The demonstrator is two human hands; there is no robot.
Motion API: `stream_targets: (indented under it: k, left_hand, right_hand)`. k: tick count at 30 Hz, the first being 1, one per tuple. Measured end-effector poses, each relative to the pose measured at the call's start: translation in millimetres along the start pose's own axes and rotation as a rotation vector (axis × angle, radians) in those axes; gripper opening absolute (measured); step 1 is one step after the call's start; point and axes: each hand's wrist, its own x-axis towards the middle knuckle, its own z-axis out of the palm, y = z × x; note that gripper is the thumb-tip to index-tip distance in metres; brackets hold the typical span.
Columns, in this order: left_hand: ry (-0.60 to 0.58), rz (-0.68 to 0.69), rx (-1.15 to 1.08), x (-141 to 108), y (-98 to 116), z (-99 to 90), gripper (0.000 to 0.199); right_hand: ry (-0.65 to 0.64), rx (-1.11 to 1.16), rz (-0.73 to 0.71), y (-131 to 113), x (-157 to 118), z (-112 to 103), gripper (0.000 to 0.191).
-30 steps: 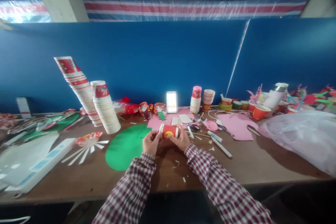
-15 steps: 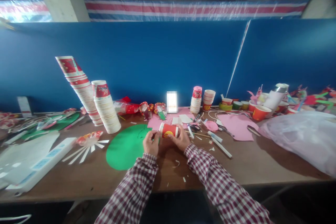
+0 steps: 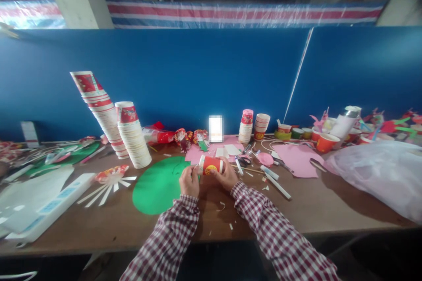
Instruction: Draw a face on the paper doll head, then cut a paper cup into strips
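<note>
Fingers of the left hand (image 3: pixel 189 181) pinch one end of a red paper cup (image 3: pixel 211 165) just right of the green circle (image 3: pixel 154 189), whose edge that hand overlaps; the right hand (image 3: pixel 228 176) grasps the cup's other end. Behind-left of the circle stands a cup stack (image 3: pixel 134 138).

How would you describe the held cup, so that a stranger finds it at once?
Start from the brown table in front of the blue wall. Just right of the green disc, the left hand and right hand hold a red-and-white cup. Unlike the stacked cups, it is held sideways, its round yellow mark visible.
</note>
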Motion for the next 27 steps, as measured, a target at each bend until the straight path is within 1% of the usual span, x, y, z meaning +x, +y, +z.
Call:
stream_targets:
  k: [5,6,8,11,13,17,27]
  left_hand:
    - [0.034,-0.128,0.011,3.3,-2.2,-5.0,0.032]
    - [0.037,-0.132,0.009,3.6,-2.8,-5.7,0.034]
    - [0.027,-0.079,0.000,3.7,-3.3,-5.7,0.033]
    - [-0.024,-0.009,-0.020,2.6,-1.7,-3.7,0.025]
    - [-0.049,-0.022,-0.042,2.1,0.8,-2.7,0.024]
    - [-0.055,-0.057,-0.077,2.4,4.1,-3.2,0.025]
    - [-0.038,-0.004,0.056,0.5,-4.8,0.0,0.027]
  right_hand:
    - [-0.004,0.052,0.044,2.1,0.1,-2.4,0.048]
    - [0.003,0.045,0.053,3.3,0.3,-2.4,0.048]
    - [0.014,0.016,0.053,4.7,0.6,-2.1,0.049]
    - [0.005,-0.014,0.030,3.1,-0.2,-1.6,0.050]
    - [-0.021,-0.027,0.002,0.5,-1.4,-1.5,0.051]
    - [-0.049,-0.050,-0.031,-1.1,-2.9,-1.4,0.053]
    - [-0.061,-0.065,-0.042,8.2,-1.6,2.8,0.055]
